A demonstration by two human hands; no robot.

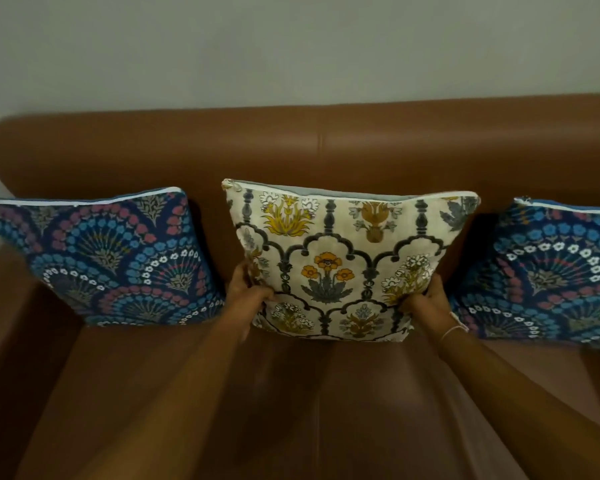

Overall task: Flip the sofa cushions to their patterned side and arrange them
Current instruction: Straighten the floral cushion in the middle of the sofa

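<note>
A cream cushion point(343, 258) with yellow and orange flowers stands upright in the middle of the brown sofa, patterned side facing me. My left hand point(248, 289) grips its lower left edge and my right hand point(430, 303) grips its lower right edge. A blue fan-patterned cushion point(111, 258) leans against the backrest on the left, pattern outward. A second blue fan-patterned cushion point(548, 271) leans on the right, partly cut off by the frame edge.
The brown leather sofa point(309, 154) has a tall backrest behind the cushions and a left armrest point(4, 306). A pale wall point(291, 46) rises behind it. Bare seat point(309, 393) lies below my forearms.
</note>
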